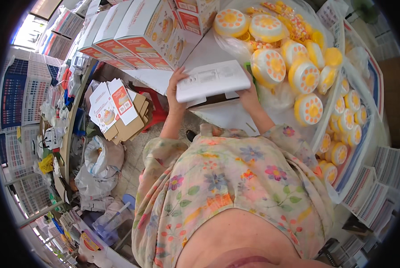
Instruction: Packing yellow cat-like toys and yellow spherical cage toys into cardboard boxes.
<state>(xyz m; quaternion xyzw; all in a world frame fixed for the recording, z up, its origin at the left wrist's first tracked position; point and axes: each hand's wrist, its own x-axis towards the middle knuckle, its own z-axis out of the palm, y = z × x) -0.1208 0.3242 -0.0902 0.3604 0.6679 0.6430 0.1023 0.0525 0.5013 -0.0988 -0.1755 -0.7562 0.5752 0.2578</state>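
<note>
A white cardboard box [213, 81] is held level between my two hands, over the near edge of the white table [220, 114]. Its near end gapes, with small flaps sticking out and brown cardboard showing inside. My left hand [176, 89] grips the left end, fingers at the upper corner. Around the right end curls my right hand [250, 94], its fingertips partly hidden by the box. Just right of that hand lie round yellow-and-white toys [268, 68] with orange dots, heaped in clear plastic. The inside of the box is mostly out of sight.
Printed white-and-orange boxes [139, 27] stand stacked at the far left of the table. Flattened cartons [108, 105] rest on a red stool [159, 109]. More round toys [345, 118] fill a bag at right. White plastic bags [101, 163] sit on the floor beside cluttered shelves.
</note>
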